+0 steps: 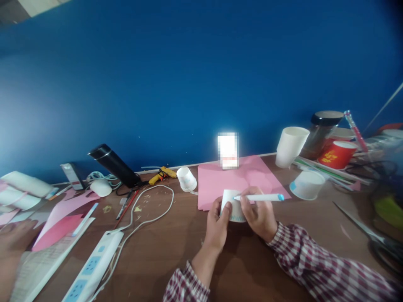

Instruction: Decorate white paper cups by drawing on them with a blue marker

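In the head view, the person's left hand is closed around a white paper cup, its thumb against the wall, in front of pink paper sheets on a brown table. The right hand, close beside it, pinches a white felt-tip marker with a light-blue end, its tip at the cup's side. Blue zigzag marks run along the cup's lower part. Another small paper cup stands just left of the sheets. Open scissors lie to the right; a power strip lies to the left. At the far left edge, another person's hand is blurred.
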A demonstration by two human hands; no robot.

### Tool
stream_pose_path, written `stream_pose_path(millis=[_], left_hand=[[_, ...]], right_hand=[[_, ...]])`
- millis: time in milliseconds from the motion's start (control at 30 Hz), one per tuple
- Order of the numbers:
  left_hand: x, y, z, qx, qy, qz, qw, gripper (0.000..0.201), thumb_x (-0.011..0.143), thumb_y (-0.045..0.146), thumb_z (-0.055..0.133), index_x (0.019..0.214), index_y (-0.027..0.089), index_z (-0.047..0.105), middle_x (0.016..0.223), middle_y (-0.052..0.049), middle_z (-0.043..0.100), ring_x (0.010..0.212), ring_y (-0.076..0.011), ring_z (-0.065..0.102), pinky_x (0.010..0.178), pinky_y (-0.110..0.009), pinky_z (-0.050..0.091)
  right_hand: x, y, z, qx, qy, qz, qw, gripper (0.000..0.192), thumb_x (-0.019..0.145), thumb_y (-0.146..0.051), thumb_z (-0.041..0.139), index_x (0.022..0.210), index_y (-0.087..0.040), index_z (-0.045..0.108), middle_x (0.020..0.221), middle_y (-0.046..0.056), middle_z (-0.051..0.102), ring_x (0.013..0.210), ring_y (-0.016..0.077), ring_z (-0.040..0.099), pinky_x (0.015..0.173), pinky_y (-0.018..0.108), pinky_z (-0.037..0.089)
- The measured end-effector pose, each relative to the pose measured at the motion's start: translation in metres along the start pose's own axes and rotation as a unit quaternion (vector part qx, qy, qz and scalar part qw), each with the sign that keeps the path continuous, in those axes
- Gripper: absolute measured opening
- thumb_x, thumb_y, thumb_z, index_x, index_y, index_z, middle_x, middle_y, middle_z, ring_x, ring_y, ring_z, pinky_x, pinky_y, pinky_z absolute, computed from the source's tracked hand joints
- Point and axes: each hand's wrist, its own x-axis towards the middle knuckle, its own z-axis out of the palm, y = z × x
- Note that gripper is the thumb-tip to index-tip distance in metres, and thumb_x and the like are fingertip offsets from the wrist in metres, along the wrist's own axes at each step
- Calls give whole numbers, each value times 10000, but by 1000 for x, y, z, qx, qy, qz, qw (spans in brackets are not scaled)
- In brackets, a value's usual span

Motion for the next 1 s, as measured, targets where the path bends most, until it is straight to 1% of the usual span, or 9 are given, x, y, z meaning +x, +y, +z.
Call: stream_pose_path(millis=[300,533,633,733,833,900,1000], left_hand=[[0,0,0,-4,-4,1,1000,336,853,401,549,1097,173,593,1000,-70,652,895,-202,590,780,-295,465],[-1,1,0,7,-4,3,1000,332,851,395,556,1095,175,601,1038,-76,654,951,-217,589,827,-309,462],[0,1,0,-35,5,-8,999,338,847,393,562,1105,176,594,1048,-78,659,971,-223,597,843,-316,466],[0,2,0,-123,22,-42,991,353,831,393,584,1108,175,587,1076,-87,659,990,-231,607,873,-335,471],[1,4,0,-197,30,-73,977,358,820,403,594,1084,161,595,1116,-108,650,1023,-248,606,903,-359,471],[1,5,-1,-219,27,-74,973,365,827,409,580,1093,160,595,1156,-114,636,1058,-256,593,921,-370,467],[2,3,-2,-229,20,-62,971,392,845,427,539,1119,151,590,1171,-113,634,1102,-269,573,943,-388,458]], right_hand=[[-1,1,-1,-6,3,-1,1000,50,893,-209,454,847,-206,474,737,19,565,654,159,577,607,274,480],[-1,-1,-1,5,-2,-2,1000,48,889,-201,460,848,-205,484,742,19,563,653,157,570,602,274,483],[-2,-2,-1,28,21,21,999,52,890,-197,467,843,-205,489,709,7,555,615,146,558,574,263,477],[-3,1,1,48,50,44,997,48,895,-205,472,864,-201,508,732,14,559,643,149,569,582,262,483],[-5,5,4,77,34,51,995,92,907,-218,466,969,-196,530,863,47,589,759,168,607,646,276,506],[-6,7,5,86,18,48,995,105,911,-222,465,988,-198,533,880,48,594,782,171,610,679,284,510],[-7,6,5,80,9,39,996,88,909,-229,473,958,-197,538,844,40,592,757,170,601,684,290,511]])
